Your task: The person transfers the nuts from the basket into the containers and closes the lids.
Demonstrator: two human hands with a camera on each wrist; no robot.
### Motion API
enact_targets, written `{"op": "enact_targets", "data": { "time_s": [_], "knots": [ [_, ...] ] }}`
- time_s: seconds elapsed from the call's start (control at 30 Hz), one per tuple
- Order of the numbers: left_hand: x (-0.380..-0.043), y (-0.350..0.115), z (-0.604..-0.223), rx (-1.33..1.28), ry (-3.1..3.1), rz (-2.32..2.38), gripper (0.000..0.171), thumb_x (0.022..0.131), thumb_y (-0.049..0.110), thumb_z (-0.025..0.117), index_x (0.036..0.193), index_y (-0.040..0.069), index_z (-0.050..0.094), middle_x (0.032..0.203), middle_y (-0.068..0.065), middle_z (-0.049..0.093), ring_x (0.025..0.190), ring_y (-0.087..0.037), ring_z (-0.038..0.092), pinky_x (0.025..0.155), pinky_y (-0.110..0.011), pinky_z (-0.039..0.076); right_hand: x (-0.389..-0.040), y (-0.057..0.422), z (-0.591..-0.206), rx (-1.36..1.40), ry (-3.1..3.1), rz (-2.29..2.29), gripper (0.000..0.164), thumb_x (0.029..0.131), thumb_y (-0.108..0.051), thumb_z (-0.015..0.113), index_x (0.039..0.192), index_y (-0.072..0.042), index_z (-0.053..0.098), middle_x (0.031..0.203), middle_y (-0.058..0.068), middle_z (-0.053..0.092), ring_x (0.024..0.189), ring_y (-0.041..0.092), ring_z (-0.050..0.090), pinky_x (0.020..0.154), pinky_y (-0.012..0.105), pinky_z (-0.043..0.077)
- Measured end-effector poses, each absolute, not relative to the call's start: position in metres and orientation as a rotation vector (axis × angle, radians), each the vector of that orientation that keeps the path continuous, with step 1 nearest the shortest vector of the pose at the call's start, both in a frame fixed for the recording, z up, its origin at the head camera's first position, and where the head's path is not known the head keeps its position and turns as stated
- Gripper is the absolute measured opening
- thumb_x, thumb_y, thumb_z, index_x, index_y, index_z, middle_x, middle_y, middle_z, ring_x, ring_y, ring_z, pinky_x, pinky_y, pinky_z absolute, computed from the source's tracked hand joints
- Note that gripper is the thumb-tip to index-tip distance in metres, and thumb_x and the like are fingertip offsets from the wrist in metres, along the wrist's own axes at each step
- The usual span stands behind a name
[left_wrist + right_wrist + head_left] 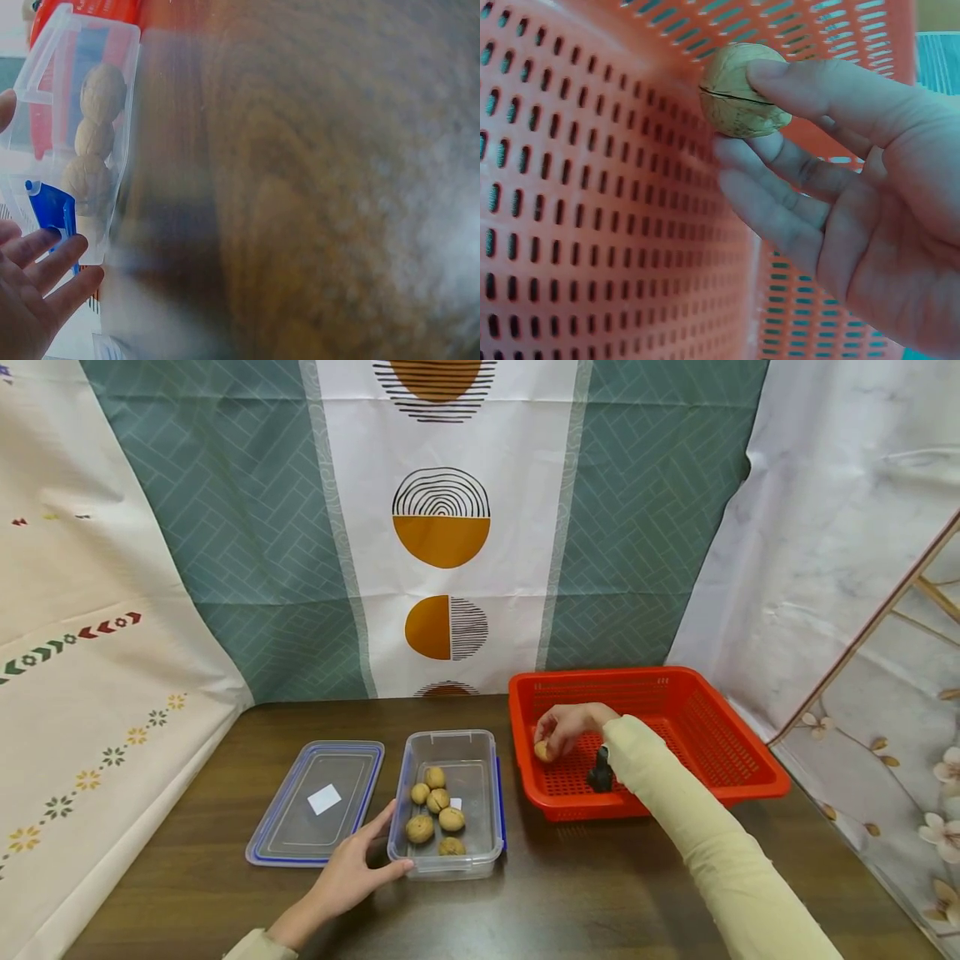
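Observation:
In the right wrist view my right hand (870, 187) pinches a walnut (742, 94) between thumb and fingers. The head view places this hand (573, 727) inside the red basket (652, 675), near its left wall. A clear plastic container (480, 777) stands left of the basket, with several walnuts (438, 800) lying in it. At its front left corner is my left hand (348, 872), thumb by the front rim and index finger along the left side. The left wrist view shows its fairly straight fingers (64, 262) at the container's blue clip (52, 206).
A clear lid (288, 827) with a blue seal and a white label lies flat on the brown table (570, 902), left of the container. A patterned curtain (255, 527) hangs behind, and pale cloths flank both sides. The black object at my right wrist is a camera (602, 772).

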State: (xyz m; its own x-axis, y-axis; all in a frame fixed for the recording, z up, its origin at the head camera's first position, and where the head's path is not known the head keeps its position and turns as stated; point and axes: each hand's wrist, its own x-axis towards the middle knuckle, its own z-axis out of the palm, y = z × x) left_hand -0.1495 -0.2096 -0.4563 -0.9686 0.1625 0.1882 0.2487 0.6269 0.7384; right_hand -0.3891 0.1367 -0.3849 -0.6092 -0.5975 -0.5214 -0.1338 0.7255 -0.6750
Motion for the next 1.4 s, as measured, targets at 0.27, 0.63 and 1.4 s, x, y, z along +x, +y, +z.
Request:
{"op": "enact_targets", "data": {
  "time_s": [0.27,0.63,1.4],
  "knots": [
    [-0.15,-0.207,-0.455,-0.345,-2.732,-1.228,0.082,0.073,0.039,0.073,0.141,0.012,0.035,0.133,-0.013,0.047,0.102,-0.024,0.059,0.089,-0.043,0.045,-0.389,0.147,-0.36,-0.638,2.208,-0.848,0.029,0.078,-0.004,0.064,0.105,0.001,0.057,0.088,0.007,0.061,0.075,0.017,0.058,0.078,0.04,0.052],
    [-0.149,-0.208,-0.451,-0.357,-2.753,-1.22,0.082,0.074,0.039,0.072,0.141,0.013,0.033,0.131,-0.015,0.049,0.101,-0.025,0.06,0.088,-0.045,0.045,-0.37,0.141,-0.321,-0.783,2.276,-0.956,0.023,0.08,-0.001,0.062,0.102,0.0,0.058,0.086,0.007,0.061,0.076,0.017,0.054,0.076,0.038,0.051],
    [-0.149,-0.205,-0.453,-0.359,-2.741,-1.197,0.082,0.073,0.039,0.073,0.14,0.011,0.035,0.127,-0.016,0.052,0.104,-0.027,0.058,0.086,-0.043,0.047,-0.306,0.084,-0.334,-0.773,2.342,-1.208,0.022,0.076,-0.001,0.069,0.097,0.001,0.063,0.083,0.009,0.061,0.071,0.016,0.054,0.071,0.038,0.053]
  ]
}}
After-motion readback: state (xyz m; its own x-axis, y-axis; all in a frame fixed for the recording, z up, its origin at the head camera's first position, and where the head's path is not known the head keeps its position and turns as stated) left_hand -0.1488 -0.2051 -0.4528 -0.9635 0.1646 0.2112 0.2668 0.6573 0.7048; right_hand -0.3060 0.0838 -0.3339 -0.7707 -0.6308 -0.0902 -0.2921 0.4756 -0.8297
